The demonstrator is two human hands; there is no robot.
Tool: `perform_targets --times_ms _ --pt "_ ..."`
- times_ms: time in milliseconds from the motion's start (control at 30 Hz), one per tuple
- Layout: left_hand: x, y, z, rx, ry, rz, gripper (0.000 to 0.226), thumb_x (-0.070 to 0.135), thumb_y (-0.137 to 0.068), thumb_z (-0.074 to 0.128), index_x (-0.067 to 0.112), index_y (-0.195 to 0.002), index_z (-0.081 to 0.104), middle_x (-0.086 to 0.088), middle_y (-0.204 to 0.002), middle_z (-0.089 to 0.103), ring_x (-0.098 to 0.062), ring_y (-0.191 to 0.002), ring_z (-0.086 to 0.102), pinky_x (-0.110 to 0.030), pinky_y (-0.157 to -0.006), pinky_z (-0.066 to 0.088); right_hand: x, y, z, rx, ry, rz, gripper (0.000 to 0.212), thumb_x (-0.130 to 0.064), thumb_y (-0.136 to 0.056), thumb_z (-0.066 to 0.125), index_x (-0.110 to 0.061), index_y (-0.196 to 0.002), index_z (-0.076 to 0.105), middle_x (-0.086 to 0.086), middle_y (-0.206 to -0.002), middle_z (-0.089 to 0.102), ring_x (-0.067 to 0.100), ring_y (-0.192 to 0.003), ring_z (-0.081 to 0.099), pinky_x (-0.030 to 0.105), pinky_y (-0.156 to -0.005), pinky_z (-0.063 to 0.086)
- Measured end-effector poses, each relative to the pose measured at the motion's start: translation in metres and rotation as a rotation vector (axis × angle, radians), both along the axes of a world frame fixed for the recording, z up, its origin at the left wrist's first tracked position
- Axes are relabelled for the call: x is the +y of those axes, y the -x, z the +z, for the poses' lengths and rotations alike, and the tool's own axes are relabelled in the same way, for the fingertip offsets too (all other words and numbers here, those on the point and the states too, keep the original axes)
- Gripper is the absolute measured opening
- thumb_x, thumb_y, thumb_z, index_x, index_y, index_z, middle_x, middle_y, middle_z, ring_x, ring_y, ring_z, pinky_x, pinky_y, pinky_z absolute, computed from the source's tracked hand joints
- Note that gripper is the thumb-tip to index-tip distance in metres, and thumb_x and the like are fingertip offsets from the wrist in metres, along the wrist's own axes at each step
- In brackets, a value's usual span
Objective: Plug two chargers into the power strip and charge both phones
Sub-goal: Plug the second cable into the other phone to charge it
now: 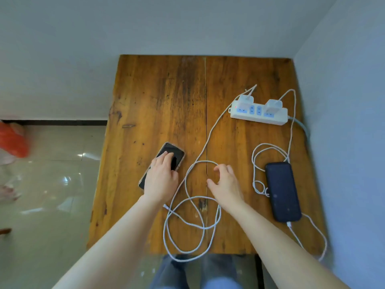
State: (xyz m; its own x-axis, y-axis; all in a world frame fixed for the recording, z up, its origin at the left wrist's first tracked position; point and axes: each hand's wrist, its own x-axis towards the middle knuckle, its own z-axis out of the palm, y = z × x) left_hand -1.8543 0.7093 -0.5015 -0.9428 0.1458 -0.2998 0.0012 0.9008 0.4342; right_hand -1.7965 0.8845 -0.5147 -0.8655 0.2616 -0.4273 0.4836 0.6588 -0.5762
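Wooden tabletop (158,97): left hand (161,177) flat on the left phone (175,155), right hand (226,183) spread open over the loose cable (193,207), holding nothing; far half bare.

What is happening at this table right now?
A person is charging two phones. Both chargers sit in the power strip. The right phone has its cable plugged in. The left hand rests on the left phone, not yet connected; the right hand hovers open over the loose cable.
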Motion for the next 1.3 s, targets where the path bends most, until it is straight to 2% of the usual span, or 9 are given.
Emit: perform_targets --times_ms 133,300,433,600,700,833,967,1167,1300 --pt "-0.044 -0.024 -0.001 0.0 0.005 0.046 0.051 0.013 -0.092 0.046 0.013 -0.142 0.038 -0.008 -0.15 0.038 -0.025 -0.138 0.028 -0.041 -0.108 0.034 -0.047 -0.031 -0.004 -0.041 -0.024 0.061 0.025 -0.028 -0.093 0.054 -0.022 -0.117 0.049 -0.005 -0.118 0.048 0.009 -0.076 0.055 0.018 -0.056 0.043" --pt "-0.074 -0.031 -0.01 -0.002 -0.002 0.072 0.05 0.017 -0.094 0.047 0.013 -0.143 0.037 -0.007 -0.15 0.038 -0.024 -0.138 0.029 -0.04 -0.109 0.033 -0.105 -0.044 -0.014 -0.005 -0.014 0.188 0.02 -0.028 -0.093 0.053 -0.02 -0.112 0.055 -0.002 -0.111 0.051 0.014 -0.088 0.055 0.032 -0.073 0.053" --pt "-0.075 -0.025 -0.022 -0.052 0.005 0.119 0.059 0.03 -0.094 0.052 0.014 -0.146 0.029 -0.01 -0.149 0.035 -0.026 -0.135 0.032 -0.039 -0.104 0.038 -0.13 -0.043 -0.025 -0.008 -0.064 0.245 0.024 -0.029 -0.091 0.058 -0.02 -0.114 0.053 0.0 -0.11 0.049 0.015 -0.092 0.051 0.026 -0.07 0.048" --pt "-0.06 -0.02 -0.037 -0.107 0.144 0.16 0.087 0.055 -0.08 0.064 0.013 -0.145 0.024 -0.015 -0.14 0.037 -0.031 -0.128 0.035 -0.044 -0.099 0.041 -0.125 -0.042 -0.028 0.004 -0.062 0.217 0.011 -0.022 -0.093 0.056 -0.019 -0.103 0.054 0.001 -0.103 0.05 0.014 -0.085 0.05 0.025 -0.066 0.046" --pt "-0.054 -0.014 -0.041 -0.135 0.141 0.218 0.091 0.055 -0.073 0.072 0.014 -0.141 0.029 -0.015 -0.136 0.039 -0.032 -0.125 0.035 -0.045 -0.098 0.04 -0.116 -0.045 -0.023 0.018 -0.007 0.145 0.007 -0.023 -0.094 0.053 -0.02 -0.101 0.054 -0.002 -0.097 0.056 0.013 -0.083 0.054 0.028 -0.069 0.052" --pt "-0.05 -0.005 -0.038 -0.206 0.132 0.296 0.095 0.052 -0.064 0.081 0.013 -0.136 0.032 -0.017 -0.134 0.041 -0.034 -0.123 0.038 -0.046 -0.096 0.043 -0.097 -0.052 -0.016 -0.025 0.072 0.07 0.001 -0.025 -0.096 0.049 -0.024 -0.095 0.05 -0.003 -0.083 0.06 0.01 -0.068 0.057 0.021 -0.054 0.044" --pt "-0.042 -0.011 -0.029 -0.299 0.018 0.411 0.082 0.038 -0.069 0.082 0.011 -0.132 0.038 -0.017 -0.136 0.037 -0.035 -0.115 0.051 -0.044 -0.087 0.054 -0.08 -0.062 -0.004 -0.055 0.133 0.02 0.002 -0.025 -0.095 0.051 -0.026 -0.096 0.049 -0.004 -0.084 0.061 0.011 -0.068 0.059 0.02 -0.054 0.046" --pt "-0.041 -0.031 0.003 -0.241 -0.214 0.473 0.036 0.022 -0.091 0.061 0.007 -0.123 0.058 -0.013 -0.12 0.064 -0.03 -0.105 0.062 -0.037 -0.083 0.054 -0.057 -0.077 0.032 -0.056 0.192 -0.036 0.003 -0.026 -0.095 0.052 -0.026 -0.097 0.054 -0.006 -0.084 0.062 0.01 -0.068 0.061 0.015 -0.053 0.044" --pt "-0.041 -0.047 0.041 -0.43 -0.445 0.629 0.029 0.022 -0.09 0.064 0.002 -0.111 0.063 -0.018 -0.104 0.067 -0.026 -0.093 0.065 -0.031 -0.071 0.057 -0.046 -0.089 0.07 -0.005 0.191 -0.055 0.005 -0.026 -0.094 0.052 -0.024 -0.094 0.057 -0.008 -0.076 0.059 0.009 -0.063 0.057 0.012 -0.047 0.038"
